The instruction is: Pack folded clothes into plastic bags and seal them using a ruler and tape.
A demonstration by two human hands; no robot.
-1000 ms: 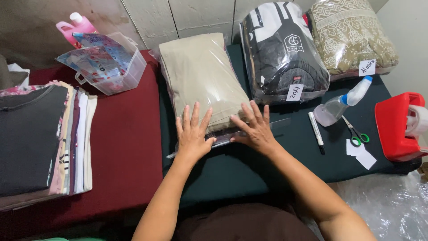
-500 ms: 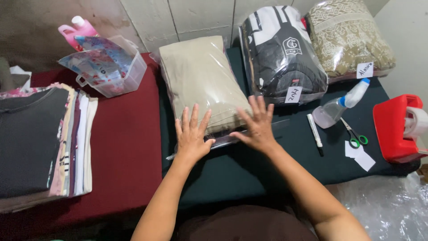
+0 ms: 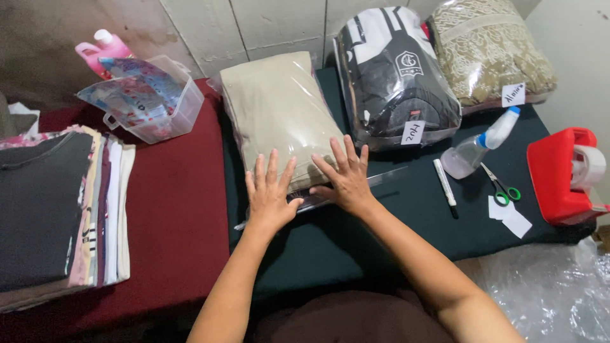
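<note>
Beige bagged garment (image 3: 279, 117): on the dark green cloth (image 3: 394, 216), long axis running away from us.
Our left hand (image 3: 270, 194): flat, fingers spread, pressing its near edge, gripping nothing.
Our right hand (image 3: 346, 178): likewise flat, equally near.

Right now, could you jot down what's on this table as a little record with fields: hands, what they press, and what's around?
left hand: left hand, flat, fingers spread, on the near edge of the clear plastic bag of folded beige cloth
right hand: right hand, flat on the same bag
behind: bagged black-and-white garment; bagged patterned olive fabric
right side: clear spray bottle with blue cap, white marker pen, green-handled scissors, red tape dispenser
left side: stack of folded shirts, clear plastic tub, pink bottle
</note>
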